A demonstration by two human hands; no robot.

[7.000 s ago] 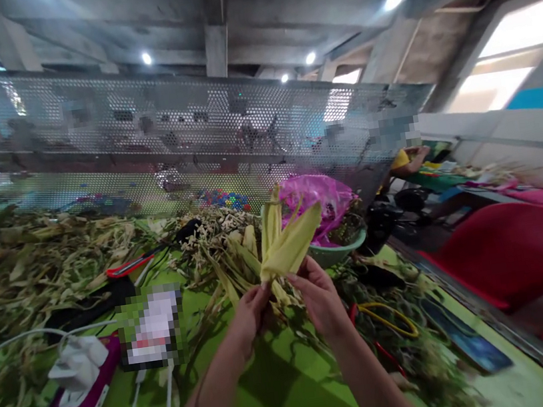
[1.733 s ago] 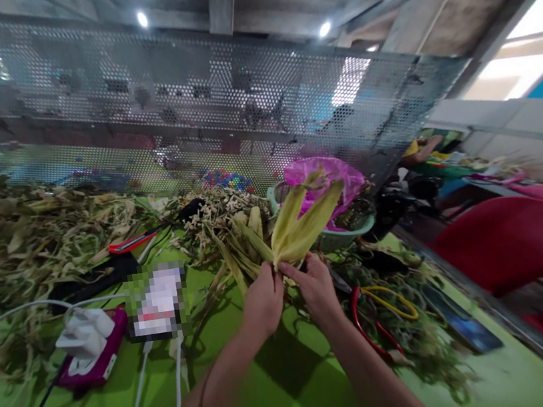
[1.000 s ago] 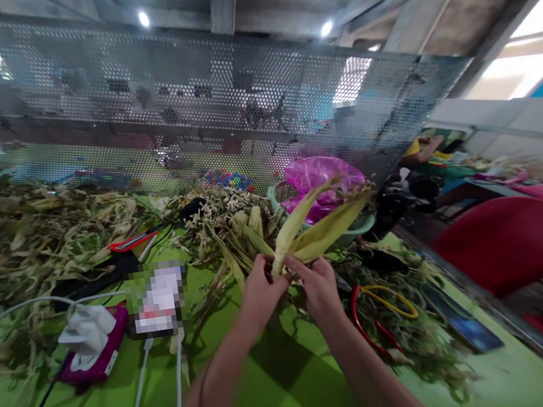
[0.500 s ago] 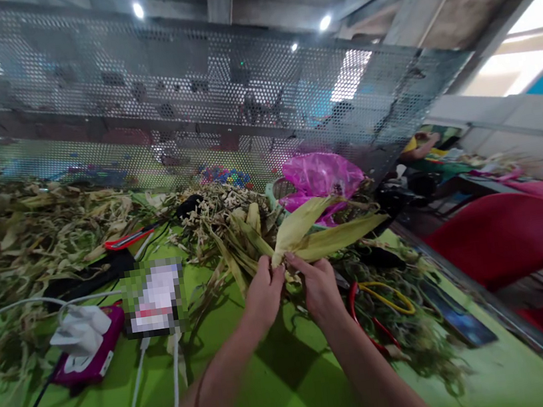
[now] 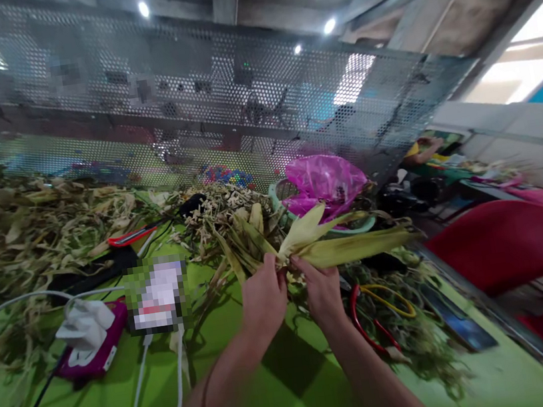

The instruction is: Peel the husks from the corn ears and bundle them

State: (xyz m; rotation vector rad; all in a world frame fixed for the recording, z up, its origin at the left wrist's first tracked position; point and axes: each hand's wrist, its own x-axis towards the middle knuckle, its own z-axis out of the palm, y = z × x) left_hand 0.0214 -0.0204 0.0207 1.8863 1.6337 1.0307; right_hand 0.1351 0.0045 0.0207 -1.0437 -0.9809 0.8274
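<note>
Both hands meet in the middle of the view on a bunch of corn husks (image 5: 301, 234), pale yellow-green leaves that fan out up and to the right. My left hand (image 5: 264, 293) is closed on the gathered base of the husks. Close beside it, my right hand (image 5: 320, 284) pinches the same base with its thumb on top. Darker dry husks (image 5: 250, 237) lie just behind the left hand. To the right of my right hand lies a pair of pliers or cutters with red and yellow handles (image 5: 361, 315). What sits inside the fingers is hidden.
A purple power strip (image 5: 95, 353) with white plugs and a phone (image 5: 158, 297) on cables lie left. An orange cutter knife (image 5: 132, 237) rests by dried husks (image 5: 52, 221). Behind are a pink plastic bag (image 5: 326, 182) and perforated metal screen (image 5: 197, 106). Red chairs (image 5: 509, 237) stand right.
The husk leaves have spread wider, one now reaching further right. My left hand has turned slightly at the base, and both hands stay close together.
</note>
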